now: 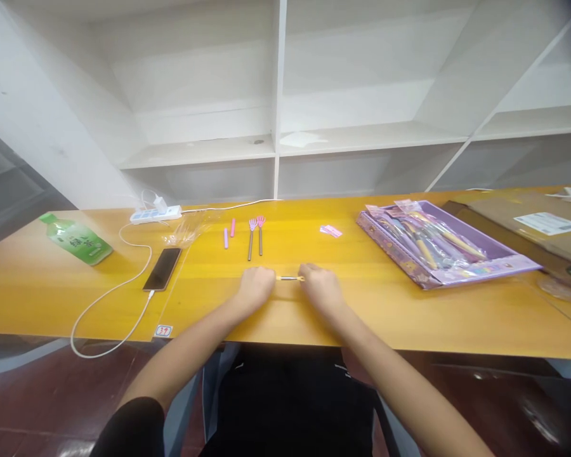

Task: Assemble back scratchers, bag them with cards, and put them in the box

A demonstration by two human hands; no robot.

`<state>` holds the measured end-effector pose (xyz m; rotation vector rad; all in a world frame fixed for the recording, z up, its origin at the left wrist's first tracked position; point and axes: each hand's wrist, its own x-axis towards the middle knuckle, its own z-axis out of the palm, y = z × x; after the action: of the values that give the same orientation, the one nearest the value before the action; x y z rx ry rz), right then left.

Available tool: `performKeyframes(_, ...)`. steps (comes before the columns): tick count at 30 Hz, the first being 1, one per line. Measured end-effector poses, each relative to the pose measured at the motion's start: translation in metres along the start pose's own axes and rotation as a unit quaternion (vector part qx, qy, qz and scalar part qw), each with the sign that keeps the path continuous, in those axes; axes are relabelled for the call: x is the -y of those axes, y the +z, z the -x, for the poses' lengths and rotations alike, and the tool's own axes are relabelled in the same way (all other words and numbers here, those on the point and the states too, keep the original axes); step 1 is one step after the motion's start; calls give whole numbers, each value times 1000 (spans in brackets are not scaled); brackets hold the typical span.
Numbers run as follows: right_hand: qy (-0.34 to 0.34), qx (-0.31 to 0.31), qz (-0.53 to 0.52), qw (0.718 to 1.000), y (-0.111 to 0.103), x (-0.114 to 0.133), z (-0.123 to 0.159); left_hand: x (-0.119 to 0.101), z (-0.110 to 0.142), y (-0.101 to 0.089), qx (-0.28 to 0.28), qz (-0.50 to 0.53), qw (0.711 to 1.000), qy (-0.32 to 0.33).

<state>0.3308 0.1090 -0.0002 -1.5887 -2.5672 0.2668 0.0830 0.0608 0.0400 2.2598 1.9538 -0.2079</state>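
Between my two closed hands stretches a small yellow back scratcher [289, 278], its short metal rod showing in the gap. My left hand [257, 285] grips one end, and my right hand [320, 285] grips the other; most of both ends is hidden in the fingers. Beyond my left hand lie a purple claw-headed back scratcher piece [250, 241] and a pink one [261, 237], both with bare metal rods. Left of them are a loose purple handle sleeve [226, 238] and a loose pink handle sleeve [233, 228].
A purple display box [499, 270] with several bagged items stands at right, beside a cardboard box [514, 222]. Small pink cards [332, 231] lie mid-table. To the left are a charging phone [162, 269], a power strip [156, 214], clear plastic wrap [183, 233] and a green bottle [77, 240].
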Motion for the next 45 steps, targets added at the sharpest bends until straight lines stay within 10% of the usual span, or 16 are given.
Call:
performKeyframes(3,-19,24,-7,1000,16,38,-3,-20,-5,13,22,-38,999,-11)
performKeyframes(25,-80,56,5,995,20,33,14,-14,14,37,-45,-20,987,150)
performKeyframes(28,-72,47,23,996,5,-4,26,26,27,22,-48,-58,985,153)
performKeyframes(36,-52,-65,62,995,-4,-216,97,169,108,-21,-97,-139,978,125)
performKeyframes(45,104,0,-23,994,-4,-236,120,168,119,-11,-133,-153,973,110)
